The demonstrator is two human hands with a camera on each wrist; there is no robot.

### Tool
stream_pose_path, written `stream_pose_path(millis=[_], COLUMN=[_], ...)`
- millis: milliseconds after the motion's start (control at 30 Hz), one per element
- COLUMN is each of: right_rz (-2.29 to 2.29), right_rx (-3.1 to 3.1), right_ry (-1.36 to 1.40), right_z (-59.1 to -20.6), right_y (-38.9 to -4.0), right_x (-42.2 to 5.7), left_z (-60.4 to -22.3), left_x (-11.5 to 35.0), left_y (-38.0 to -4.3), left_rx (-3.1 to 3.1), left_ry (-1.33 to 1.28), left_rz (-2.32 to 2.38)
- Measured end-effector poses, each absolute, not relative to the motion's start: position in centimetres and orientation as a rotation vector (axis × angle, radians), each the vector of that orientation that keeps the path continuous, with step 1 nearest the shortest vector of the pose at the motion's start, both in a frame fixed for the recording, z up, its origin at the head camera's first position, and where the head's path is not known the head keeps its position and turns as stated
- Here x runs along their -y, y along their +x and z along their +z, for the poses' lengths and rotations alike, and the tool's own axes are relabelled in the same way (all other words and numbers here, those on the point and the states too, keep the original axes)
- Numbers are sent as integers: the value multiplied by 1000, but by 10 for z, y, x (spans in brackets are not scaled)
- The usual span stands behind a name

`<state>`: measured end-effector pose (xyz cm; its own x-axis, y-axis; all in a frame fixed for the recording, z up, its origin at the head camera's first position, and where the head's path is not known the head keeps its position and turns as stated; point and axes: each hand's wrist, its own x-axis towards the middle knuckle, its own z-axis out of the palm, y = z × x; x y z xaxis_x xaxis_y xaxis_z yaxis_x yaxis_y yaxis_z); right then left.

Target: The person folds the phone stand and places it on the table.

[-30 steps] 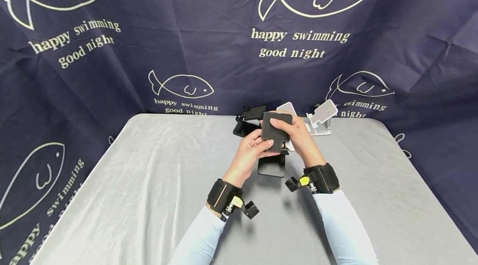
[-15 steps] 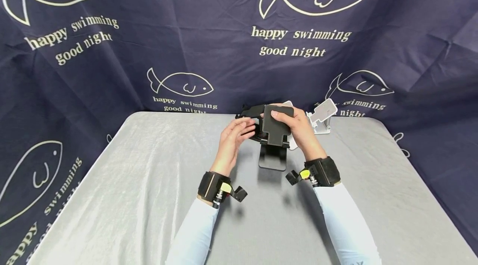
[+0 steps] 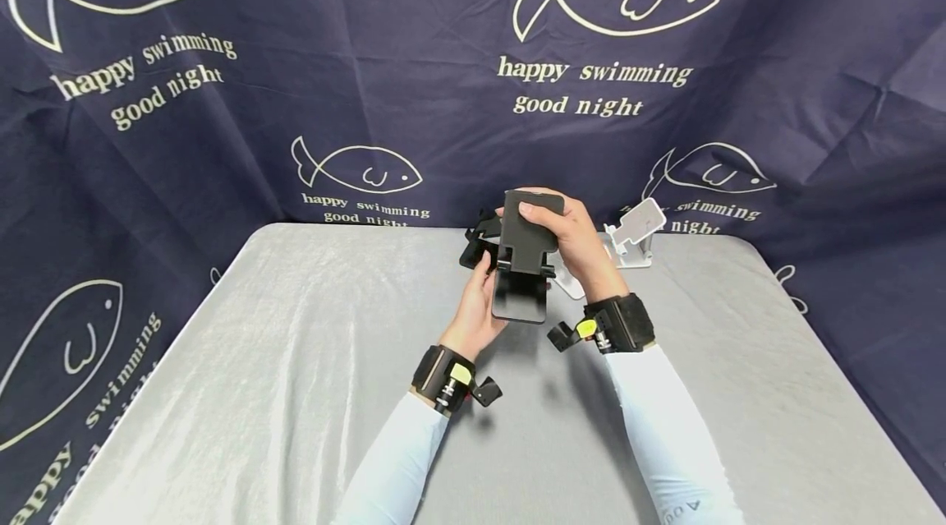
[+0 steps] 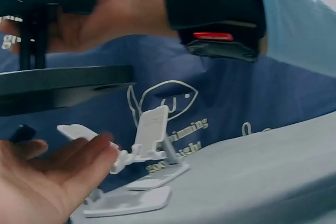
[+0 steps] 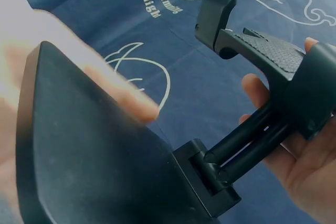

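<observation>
Gripping the black stand (image 3: 528, 239), the right hand (image 3: 581, 244) hangs above the left hand (image 3: 475, 313) (relaxed, palm up).

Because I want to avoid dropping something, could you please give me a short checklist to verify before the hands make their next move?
1. Right hand grips the held black stand: ok, thumb on its upper plate.
2. Held stand is lifted off the table: ok.
3. Left hand touches the stand's base: cannot tell; its fingers are extended near it.
4. White stands rest on the table: ok, both bases are down.
5. Other black stand is fully visible: not ok, partly hidden behind the hands and held stand.
</observation>
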<state>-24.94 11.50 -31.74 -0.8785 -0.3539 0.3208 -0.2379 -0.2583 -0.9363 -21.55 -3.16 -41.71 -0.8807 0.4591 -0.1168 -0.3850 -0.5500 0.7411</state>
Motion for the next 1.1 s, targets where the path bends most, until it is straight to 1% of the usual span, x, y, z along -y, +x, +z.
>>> stream_pose_path(millis=[67, 133, 233, 533, 900, 1100], right_rz=[-2306, -2286, -2268, -2183, -1946, -1933], right_rx=[-1854, -1877, -1906, -1956, -2083, -2137], right_ry=[-771, -787, -784, -828, -852, -778], right_z=[-319, -321, -326, -326, -333, -337], right_y=[-251, -251, -252, -254, -250, -249], right_x=[-112, -110, -110, -111, -113, -112], left_z=[-417, -417, -417, -414, -415, -418], left_x=[30, 30, 31, 32, 35, 35], left_y=[-214, -213, -211, -209, -212, -213], left_rx=[-995, -870, -779, -784, -742, -712], left_ry=[180, 291, 360, 380, 436, 434], left_rz=[2396, 2389, 2386, 2413, 2429, 2429])
